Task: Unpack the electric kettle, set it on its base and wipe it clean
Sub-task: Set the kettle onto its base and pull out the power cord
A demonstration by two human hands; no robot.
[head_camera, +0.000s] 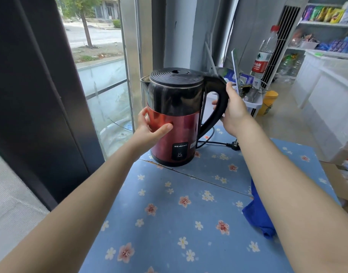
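The kettle (174, 117), red below and black above with its ribbed black lid shut, stands upright at the far edge of the table (169, 223), toward twelve o'clock from where we stand, its spout pointing to nine o'clock and its handle to three. A black rim shows under its body, but we cannot tell whether that is the base. Our left hand (149, 129) cups the red wall at the kettle's eight o'clock, thumb laid across the front and fingers curled round the far side, grasping the body. Our right hand (233, 109) wraps the black handle at three o'clock, fingers closed through the loop. A black cord (212, 143) trails from behind the kettle to a plug (235, 145) lying on the table at its four o'clock. A blue cloth (258, 215) lies crumpled at the table's right edge, partly hidden by our right forearm. Beyond, at one o'clock, a water bottle (264, 54) stands upright.
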